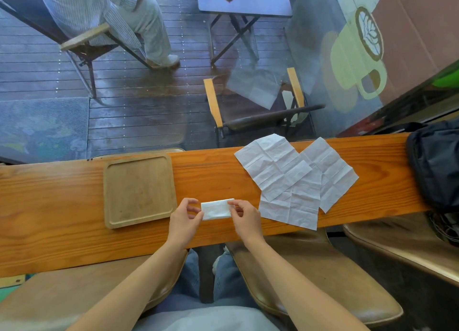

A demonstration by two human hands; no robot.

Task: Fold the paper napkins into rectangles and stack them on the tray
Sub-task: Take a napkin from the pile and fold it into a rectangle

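A small white napkin [215,209] folded into a rectangle lies on the wooden counter [62,244], held at both short ends. My left hand [184,220] pinches its left end and my right hand [244,216] pinches its right end. To the left lies a square wooden tray [109,194] with nothing on it. To the right, three unfolded creased napkins overlap: one at the back [269,160], one at the front [293,201] and one at the right [331,167].
A black bag [437,167] sits at the counter's right end. Beyond the counter are a wooden-armed chair [260,117], a small table [244,0] and a seated person [119,18]. Brown seats [323,276] stand below the counter's near edge.
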